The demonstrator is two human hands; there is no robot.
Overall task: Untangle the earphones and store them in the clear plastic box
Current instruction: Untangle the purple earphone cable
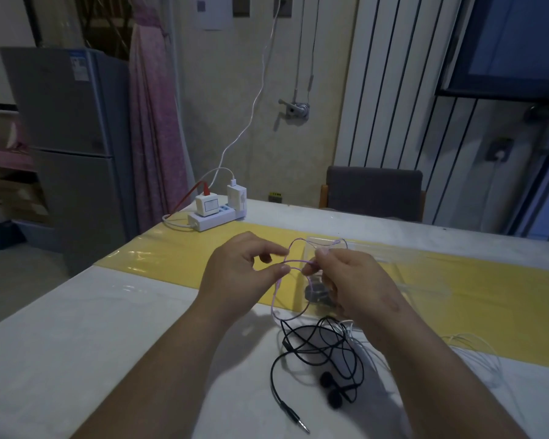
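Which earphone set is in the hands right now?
The pink earphones, pinched between left hand and right hand; the black earphones and white earphones lie on the table.

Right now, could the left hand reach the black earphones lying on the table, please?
Probably yes: the black earphones lie uncovered on the table, nearer the person than the left hand, with nothing between. That hand pinches the purple cord, though.
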